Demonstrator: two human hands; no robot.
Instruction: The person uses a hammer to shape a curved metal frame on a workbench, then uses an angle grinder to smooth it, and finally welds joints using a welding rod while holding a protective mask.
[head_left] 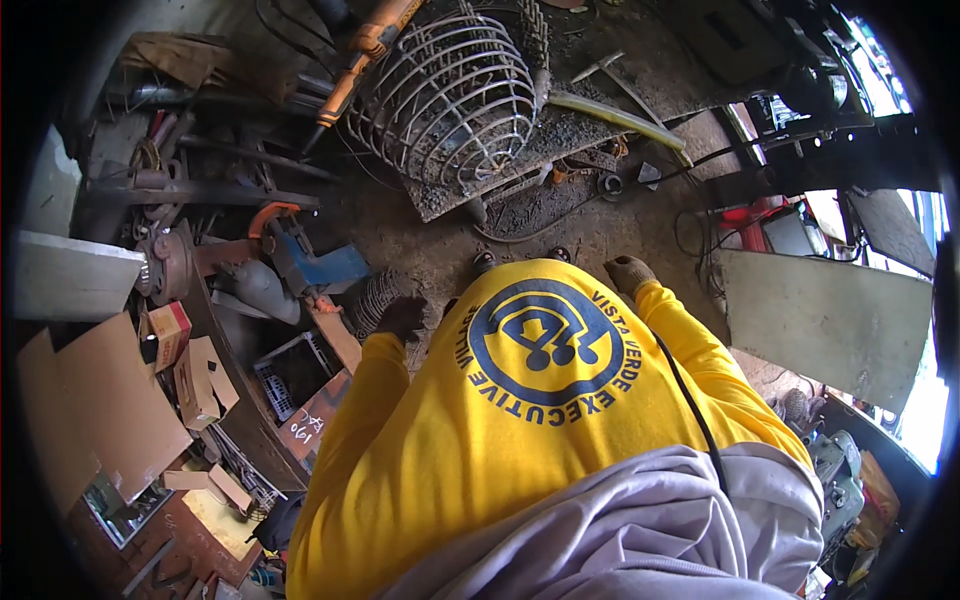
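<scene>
Both my arms, in yellow sleeves, hang down beside my body. My left hand (402,318) looks dark and has its fingers loosely apart, with nothing seen in it; a coil of wire (372,303) is close beside it. On the other side, my right hand (628,272) hangs above the floor, fingers slightly curled and no object visible in it. Ahead of me a rounded cage of metal rods (460,95) lies on a dark, dirty worktable (436,200). Neither hand touches the cage. An orange and black tool (362,62) is at the cage's left side.
A hammer with a yellowish handle (622,118) lies right of the cage. At my left are a blue vise (325,268) and cardboard boxes (205,382). A pale panel (825,325) stands at right. Cables (560,232) run below the worktable's near edge.
</scene>
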